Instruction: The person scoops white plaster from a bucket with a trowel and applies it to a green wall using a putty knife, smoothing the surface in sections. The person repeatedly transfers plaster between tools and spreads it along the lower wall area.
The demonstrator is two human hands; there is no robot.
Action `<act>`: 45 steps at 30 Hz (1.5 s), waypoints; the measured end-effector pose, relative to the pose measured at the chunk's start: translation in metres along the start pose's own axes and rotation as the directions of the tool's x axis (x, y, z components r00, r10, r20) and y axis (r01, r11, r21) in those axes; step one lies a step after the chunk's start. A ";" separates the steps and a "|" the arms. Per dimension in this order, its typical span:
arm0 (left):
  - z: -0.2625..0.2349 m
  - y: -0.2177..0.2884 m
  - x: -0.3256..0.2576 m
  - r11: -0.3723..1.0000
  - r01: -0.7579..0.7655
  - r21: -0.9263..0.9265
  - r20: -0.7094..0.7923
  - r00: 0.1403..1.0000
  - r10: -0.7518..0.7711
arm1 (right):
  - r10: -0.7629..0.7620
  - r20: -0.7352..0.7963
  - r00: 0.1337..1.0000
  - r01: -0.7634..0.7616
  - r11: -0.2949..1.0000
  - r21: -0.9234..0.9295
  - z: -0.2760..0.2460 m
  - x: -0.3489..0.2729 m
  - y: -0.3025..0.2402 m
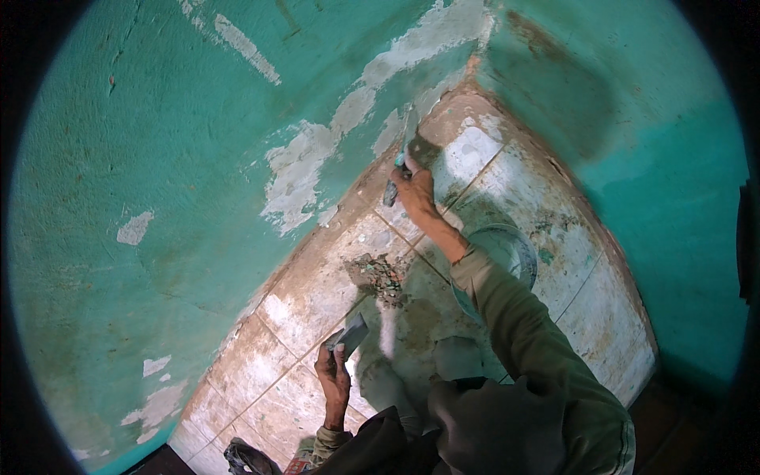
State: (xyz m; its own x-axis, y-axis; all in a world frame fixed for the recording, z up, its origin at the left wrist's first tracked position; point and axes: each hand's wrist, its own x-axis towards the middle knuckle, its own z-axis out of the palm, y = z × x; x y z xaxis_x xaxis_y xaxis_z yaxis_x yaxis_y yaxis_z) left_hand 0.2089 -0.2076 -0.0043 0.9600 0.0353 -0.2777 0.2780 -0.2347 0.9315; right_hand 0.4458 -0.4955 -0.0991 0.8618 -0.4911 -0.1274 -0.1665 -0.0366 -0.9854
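Observation:
My right hand (418, 192) is closed around the handle of a putty knife (410, 125), close to the room's corner. Its thin blade points up along the green wall (198, 142), at a patch of grey filler low on it; whether it touches cannot be told. My left hand (334, 381), lower and to the left, pinches a flat grey scraper blade (351, 332) between thumb and fingers. This blade is held over the tiled floor (277, 317), away from the wall.
A round bucket (526, 257) stands partly hidden beneath my right forearm. Crumbled debris (380, 279) lies on the tiles between my hands. Another green wall (665, 174) closes the corner on the right. Near the lower edge is a dark crumpled thing (249, 457).

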 end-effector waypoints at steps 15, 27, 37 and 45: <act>-0.016 -0.016 -0.003 1.000 -0.006 0.019 -0.047 0.999 0.007 | 0.207 -0.061 0.976 -0.201 0.975 0.092 -0.073 -0.016 -0.059; -0.014 -0.010 -0.001 1.000 0.007 0.030 -0.021 1.000 -0.006 | 0.152 -0.167 0.974 -0.157 0.987 -0.015 -0.083 0.050 -0.026; -0.013 -0.007 -0.002 1.000 0.015 0.005 -0.046 0.999 -0.014 | 0.126 -0.155 0.980 -0.142 0.985 -0.098 -0.083 0.055 -0.016; -0.009 0.000 -0.001 1.000 -0.003 0.018 -0.051 0.999 0.004 | 0.076 -0.141 0.987 -0.101 0.979 -0.178 -0.074 0.046 -0.009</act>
State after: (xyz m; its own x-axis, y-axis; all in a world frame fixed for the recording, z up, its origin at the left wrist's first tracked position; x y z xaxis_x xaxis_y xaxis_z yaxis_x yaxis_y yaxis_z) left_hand 0.2086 -0.1985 -0.0024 0.9616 0.0842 -0.2613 0.2743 -0.2527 0.9279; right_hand 0.4513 -0.5824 -0.0876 0.7704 -0.6101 -0.1850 -0.3352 -0.1408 -0.9316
